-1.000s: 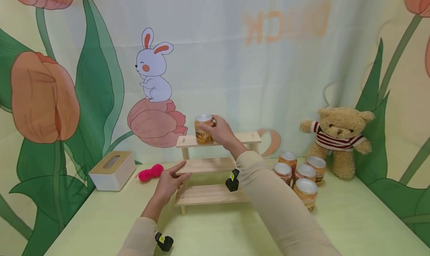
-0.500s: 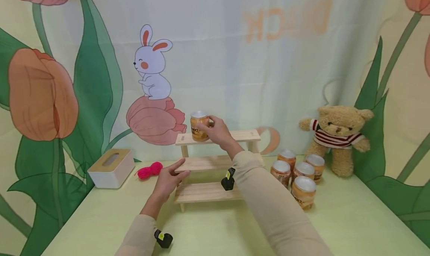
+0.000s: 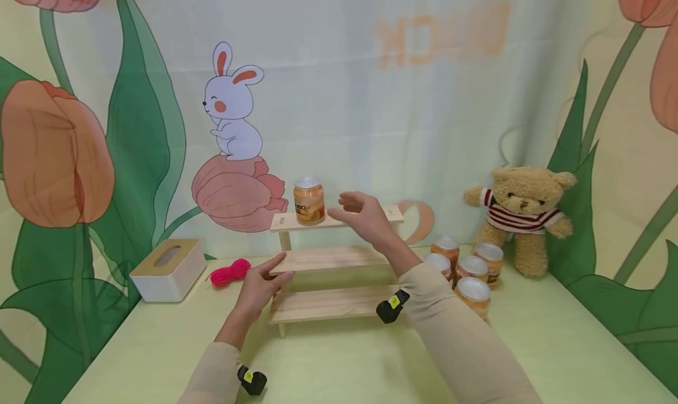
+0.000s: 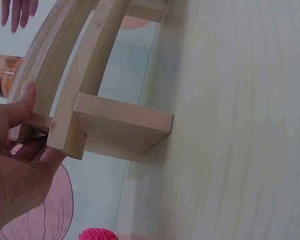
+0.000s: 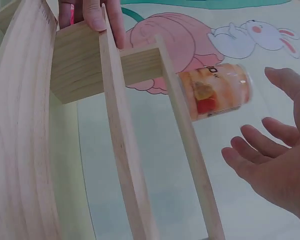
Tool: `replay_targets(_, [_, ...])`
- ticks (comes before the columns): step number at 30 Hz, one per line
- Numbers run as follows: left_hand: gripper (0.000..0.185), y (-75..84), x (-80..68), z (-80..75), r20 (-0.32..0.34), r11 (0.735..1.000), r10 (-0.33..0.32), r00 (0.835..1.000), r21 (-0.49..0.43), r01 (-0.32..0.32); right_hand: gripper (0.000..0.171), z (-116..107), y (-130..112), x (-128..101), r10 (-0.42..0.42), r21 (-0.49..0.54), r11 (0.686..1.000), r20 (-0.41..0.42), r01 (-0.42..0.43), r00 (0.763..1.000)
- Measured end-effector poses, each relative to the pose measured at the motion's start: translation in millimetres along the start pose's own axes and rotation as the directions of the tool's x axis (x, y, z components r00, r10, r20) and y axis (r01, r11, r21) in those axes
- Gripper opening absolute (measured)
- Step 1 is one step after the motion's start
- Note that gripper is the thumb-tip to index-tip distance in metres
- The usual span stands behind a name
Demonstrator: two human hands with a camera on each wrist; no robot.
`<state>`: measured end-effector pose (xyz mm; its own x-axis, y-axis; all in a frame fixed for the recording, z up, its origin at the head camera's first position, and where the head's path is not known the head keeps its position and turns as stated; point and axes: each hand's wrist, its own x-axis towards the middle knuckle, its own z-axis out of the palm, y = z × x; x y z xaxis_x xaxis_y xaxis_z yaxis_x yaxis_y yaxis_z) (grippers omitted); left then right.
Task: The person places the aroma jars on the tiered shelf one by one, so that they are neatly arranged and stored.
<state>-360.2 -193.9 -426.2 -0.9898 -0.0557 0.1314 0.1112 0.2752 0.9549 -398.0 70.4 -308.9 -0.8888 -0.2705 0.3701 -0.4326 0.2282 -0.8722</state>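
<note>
1. Can [image 3: 309, 200] upright on the rack's [image 3: 328, 260] top shelf, left end.
2. Right hand [image 3: 368, 215] just right of it, fingers spread, holding nothing; best drawn back level, clear of the can.
3. Left hand [image 3: 259, 286] gripping the middle shelf's left end; best kept firm.
4. 5 more cans [image 3: 473, 271] right of the rack.

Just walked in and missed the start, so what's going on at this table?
A person is working at a three-tier pale wooden step shelf on a light green table. One orange can with a silver lid stands on the top tier. The right hand is open beside the can, not touching it. The left hand holds the middle tier's left end. Four similar cans stand to the right, near a brown teddy bear.
</note>
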Motion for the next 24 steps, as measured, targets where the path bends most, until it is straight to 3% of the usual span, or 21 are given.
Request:
replay_targets(15, [0.063, -3.4, 1.6, -2.0, 0.011, 1.000, 0.022, 1.000, 0.015, -0.022, 0.060, -62.5, 21.5, -62.4, -0.054, -0.082, 0.995, 0.016, 0.056, 0.998])
replay_targets(24, [0.062, -3.2, 1.0, -1.3, 0.025, 1.000, 0.027, 0.999, 0.002, -0.027, 0.055, -109.5, 36.2, -96.5, -0.046, -0.150, 0.988, -0.049, 0.038, 0.998])
